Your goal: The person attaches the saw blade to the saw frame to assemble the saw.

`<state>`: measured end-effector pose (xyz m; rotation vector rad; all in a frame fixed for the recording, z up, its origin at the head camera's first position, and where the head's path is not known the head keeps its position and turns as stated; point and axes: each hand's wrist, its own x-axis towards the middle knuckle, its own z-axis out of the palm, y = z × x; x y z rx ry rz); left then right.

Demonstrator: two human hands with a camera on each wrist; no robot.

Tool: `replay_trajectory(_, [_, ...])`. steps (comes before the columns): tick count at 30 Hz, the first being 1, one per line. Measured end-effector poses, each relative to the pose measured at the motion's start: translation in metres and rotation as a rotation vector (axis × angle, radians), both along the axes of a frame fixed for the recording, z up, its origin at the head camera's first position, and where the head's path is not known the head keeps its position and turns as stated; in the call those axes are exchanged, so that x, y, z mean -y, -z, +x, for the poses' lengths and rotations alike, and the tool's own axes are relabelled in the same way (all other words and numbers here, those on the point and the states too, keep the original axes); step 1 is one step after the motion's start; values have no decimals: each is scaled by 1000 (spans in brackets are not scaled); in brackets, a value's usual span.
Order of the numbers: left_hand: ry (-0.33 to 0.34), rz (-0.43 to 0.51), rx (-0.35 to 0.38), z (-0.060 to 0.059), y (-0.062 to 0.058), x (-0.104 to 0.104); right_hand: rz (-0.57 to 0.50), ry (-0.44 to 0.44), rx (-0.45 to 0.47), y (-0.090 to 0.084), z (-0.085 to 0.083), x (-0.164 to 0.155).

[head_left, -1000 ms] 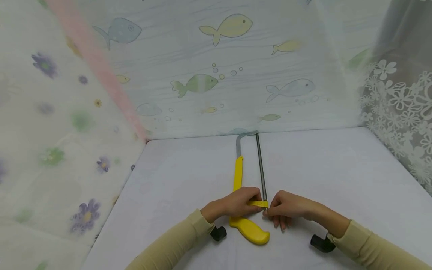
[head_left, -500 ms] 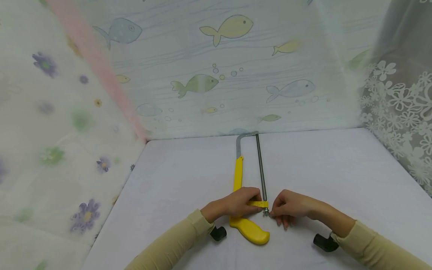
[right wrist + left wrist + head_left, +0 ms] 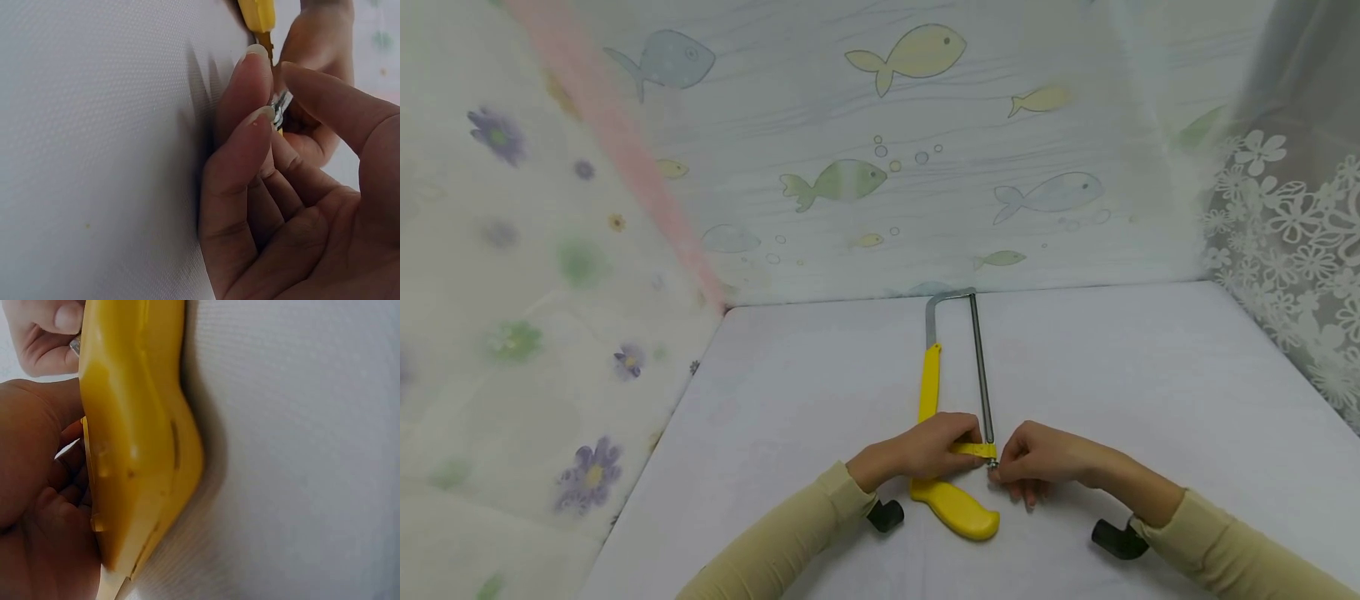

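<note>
White tabletop (image 3: 1112,358): hacksaw (image 3: 929,383) (yellow-handled) under left hand (image 3: 934,446).

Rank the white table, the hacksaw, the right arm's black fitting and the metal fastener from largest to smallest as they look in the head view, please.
1. White table
2. Hacksaw
3. Black fitting
4. Metal fastener, partly hidden
</note>
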<state>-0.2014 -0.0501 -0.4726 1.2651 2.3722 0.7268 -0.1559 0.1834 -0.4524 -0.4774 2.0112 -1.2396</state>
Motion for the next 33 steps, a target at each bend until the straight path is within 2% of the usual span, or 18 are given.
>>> replay_trajectory(9, [-6, -6, 13, 2, 1, 0, 18, 31, 5, 0, 3, 5])
replay_trajectory(15, [-3, -1, 12, 2, 1, 0, 16, 16, 7, 0, 1, 4])
replay_trajectory(23, [-9, -6, 8, -3, -5, -2, 29, -1, -31, -6, -5, -2])
replay_trajectory(33, [-11, 1, 39, -1, -2, -1, 27, -9, -38, -3, -2, -4])
